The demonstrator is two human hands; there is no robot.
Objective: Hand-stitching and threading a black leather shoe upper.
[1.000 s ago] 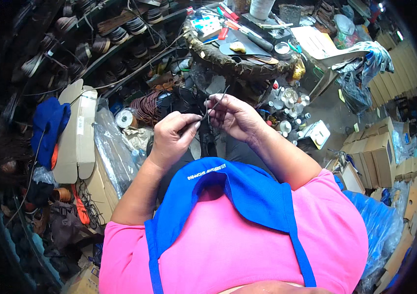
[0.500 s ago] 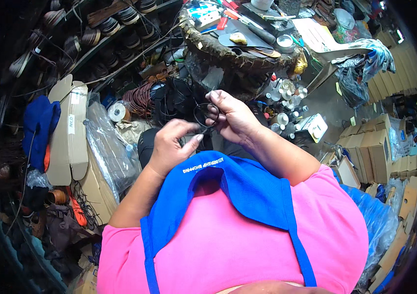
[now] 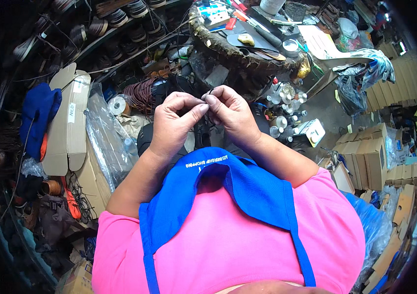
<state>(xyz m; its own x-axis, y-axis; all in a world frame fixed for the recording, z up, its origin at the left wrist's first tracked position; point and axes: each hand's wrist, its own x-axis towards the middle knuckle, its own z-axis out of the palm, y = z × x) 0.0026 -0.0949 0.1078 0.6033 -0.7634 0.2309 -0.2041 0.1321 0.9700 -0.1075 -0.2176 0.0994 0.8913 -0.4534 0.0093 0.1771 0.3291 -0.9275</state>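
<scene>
In front of my chest, above my lap, my left hand (image 3: 176,120) and my right hand (image 3: 234,113) meet at their fingertips. Each pinches with thumb and forefinger. A thin black cord (image 3: 212,90) shows at the right fingertips; most of it is hidden behind the fingers or lost against the dark background. The left fingertips close on the same spot, and the cord seems to run between both hands. A blue apron (image 3: 262,196) lies over my pink shirt below them.
Beyond my hands stands a rough-edged worktable (image 3: 247,58) with tools and sole-shaped pieces. Several bottles (image 3: 286,98) stand right of it, near cardboard boxes (image 3: 365,157). On the left are shoes on shelves (image 3: 118,18), a cardboard sheet (image 3: 66,127), a thread spool (image 3: 117,105) and coiled brown cord (image 3: 142,93).
My left hand has moved up and right to meet the right fingertips. The black loop that hung from my right hand no longer shows as a loop. The view has shifted slightly.
</scene>
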